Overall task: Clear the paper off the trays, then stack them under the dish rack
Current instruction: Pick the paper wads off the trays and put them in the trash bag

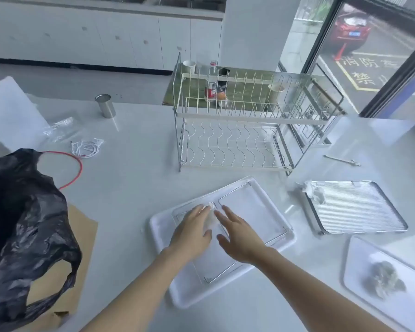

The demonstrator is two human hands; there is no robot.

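A white plastic tray (256, 188) lies in front of me with a wire frame in it. My left hand (192, 232) rests flat on the tray, its fingers on a small piece of white paper (210, 218). Beside it, my right hand (237, 238) hovers over the tray with fingers spread, touching the paper's right edge. A ribbed metal tray (359, 207) to the right carries crumpled white paper (313, 190) at its near-left corner. A third white tray (359, 255) at the lower right holds a grey crumpled wad (383, 281). The two-tier wire dish rack (237, 137) stands behind the trays.
A black rubbish bag (27, 224) gapes open at the left on brown cardboard (82, 236). A steel cup (105, 105), a white cable (86, 147), plastic wrap and a red cord lie at the back left. A metal rod (342, 160) lies right of the rack.
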